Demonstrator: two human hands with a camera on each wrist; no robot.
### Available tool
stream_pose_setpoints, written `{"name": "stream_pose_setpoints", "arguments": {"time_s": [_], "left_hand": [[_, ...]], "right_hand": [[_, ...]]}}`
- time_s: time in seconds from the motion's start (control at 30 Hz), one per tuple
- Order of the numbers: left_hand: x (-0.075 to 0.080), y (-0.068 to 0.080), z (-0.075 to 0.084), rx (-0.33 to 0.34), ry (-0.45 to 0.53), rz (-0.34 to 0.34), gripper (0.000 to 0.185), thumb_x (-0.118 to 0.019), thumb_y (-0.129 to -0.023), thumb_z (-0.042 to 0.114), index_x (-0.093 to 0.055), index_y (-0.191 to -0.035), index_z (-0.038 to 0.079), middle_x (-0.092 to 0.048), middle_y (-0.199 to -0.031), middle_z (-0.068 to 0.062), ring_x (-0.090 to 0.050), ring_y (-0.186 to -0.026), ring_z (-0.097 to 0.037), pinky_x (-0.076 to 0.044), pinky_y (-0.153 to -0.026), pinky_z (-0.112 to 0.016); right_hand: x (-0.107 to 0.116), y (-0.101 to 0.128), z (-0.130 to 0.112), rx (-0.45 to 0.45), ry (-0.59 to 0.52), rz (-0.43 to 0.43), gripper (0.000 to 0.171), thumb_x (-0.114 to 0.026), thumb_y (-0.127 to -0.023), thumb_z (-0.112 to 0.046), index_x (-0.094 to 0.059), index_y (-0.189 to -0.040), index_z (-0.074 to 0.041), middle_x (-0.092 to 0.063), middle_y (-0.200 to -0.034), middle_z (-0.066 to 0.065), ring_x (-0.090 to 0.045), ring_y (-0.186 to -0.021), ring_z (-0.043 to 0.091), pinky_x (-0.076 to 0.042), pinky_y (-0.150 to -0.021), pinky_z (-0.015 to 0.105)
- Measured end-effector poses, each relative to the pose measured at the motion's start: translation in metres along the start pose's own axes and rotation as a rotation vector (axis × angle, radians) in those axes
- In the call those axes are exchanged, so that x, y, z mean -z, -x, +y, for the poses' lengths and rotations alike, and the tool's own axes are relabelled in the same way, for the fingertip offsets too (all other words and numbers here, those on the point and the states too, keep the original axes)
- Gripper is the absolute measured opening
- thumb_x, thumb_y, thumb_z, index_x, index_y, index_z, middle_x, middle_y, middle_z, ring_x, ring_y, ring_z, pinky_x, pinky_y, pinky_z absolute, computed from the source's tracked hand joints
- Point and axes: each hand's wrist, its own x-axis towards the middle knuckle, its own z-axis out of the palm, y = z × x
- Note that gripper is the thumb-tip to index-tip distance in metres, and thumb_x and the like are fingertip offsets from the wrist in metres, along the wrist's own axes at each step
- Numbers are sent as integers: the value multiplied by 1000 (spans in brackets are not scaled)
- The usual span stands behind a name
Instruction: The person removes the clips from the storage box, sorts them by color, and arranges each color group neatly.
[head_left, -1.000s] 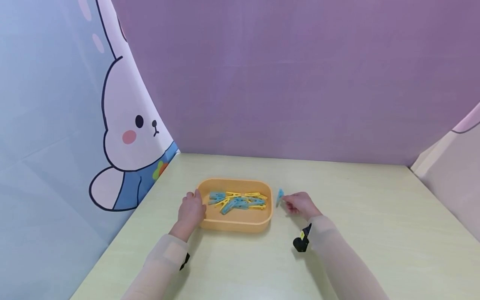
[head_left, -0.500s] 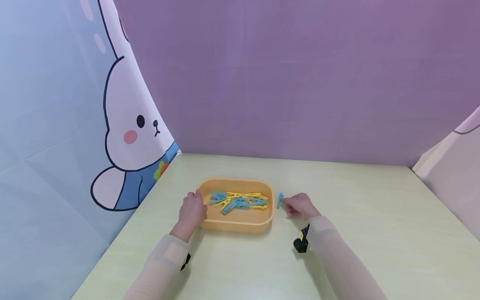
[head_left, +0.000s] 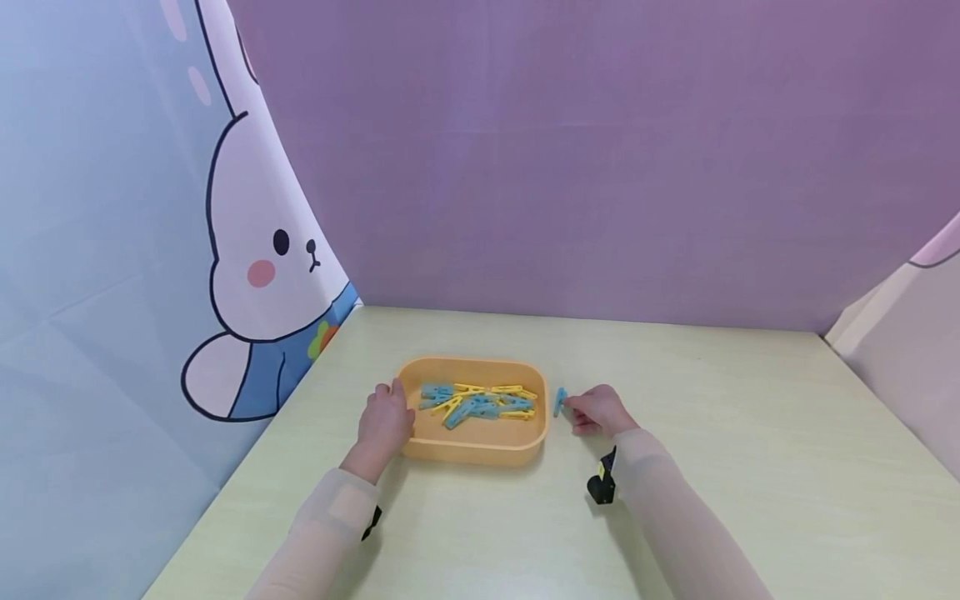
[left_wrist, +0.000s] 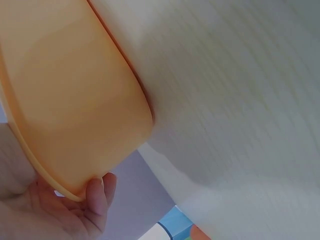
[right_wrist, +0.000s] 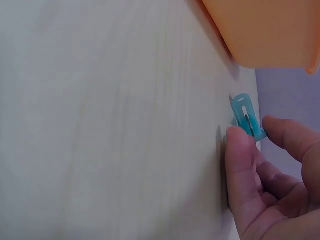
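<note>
An orange plastic basin (head_left: 465, 452) sits on the table, with several blue and yellow clothespins (head_left: 480, 407) heaped inside. My left hand (head_left: 385, 425) grips the basin's left rim; in the left wrist view the fingers (left_wrist: 96, 196) curl over that rim at a corner. Just right of the basin, my right hand (head_left: 597, 408) pinches a blue clothespin (head_left: 560, 402) between thumb and index finger. Seen from the right wrist, this clothespin (right_wrist: 246, 117) points away from the fingertips, close over the tabletop, with its metal spring showing.
The pale wood-grain table (head_left: 720, 433) extends to both sides and toward me. A purple backdrop (head_left: 570, 167) rises behind its far edge. A blue cloth with a rabbit print (head_left: 262, 250) hangs at the left. A black wrist camera (head_left: 602, 486) sits under the right cuff.
The blue clothespin in my right hand has dipped slightly toward the near side and changed its angle a little. The left hand and basin keep their places.
</note>
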Motion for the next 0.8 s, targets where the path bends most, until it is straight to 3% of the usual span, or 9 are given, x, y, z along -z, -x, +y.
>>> {"name": "stream_pose_setpoints", "arguments": {"time_s": [0.3,0.57,0.8], "left_hand": [[0,0,1,4,2,1,58,-59,-89,14,-33,-134,-14,-43,-118,-31,-47,-103,-40,-46,-79,-45],[1,1,1,4,7,-1,58,-58,-89,14,-33,-134,-14,-43,-118,-31,-47,-104,-40,-45,-80,-46],[0,-1,1,4,15,-8,59,-58,-90,14,-32,-134,-14,-42,-120,-32,-46,-105,-40,-44,-81,-46]], "right_hand": [[1,0,1,-8,-1,-3,25,-60,-88,-13,-55,-100,8,-56,-75,10,-58,-54,14,-53,-59,27],[3,3,2,13,-23,-26,23,-60,-87,-11,-56,-96,8,-56,-71,10,-59,-55,15,-53,-59,27],[7,0,4,99,-21,25,28,-58,-89,-11,-57,-105,12,-59,-74,12,-60,-57,16,-53,-59,28]]}}
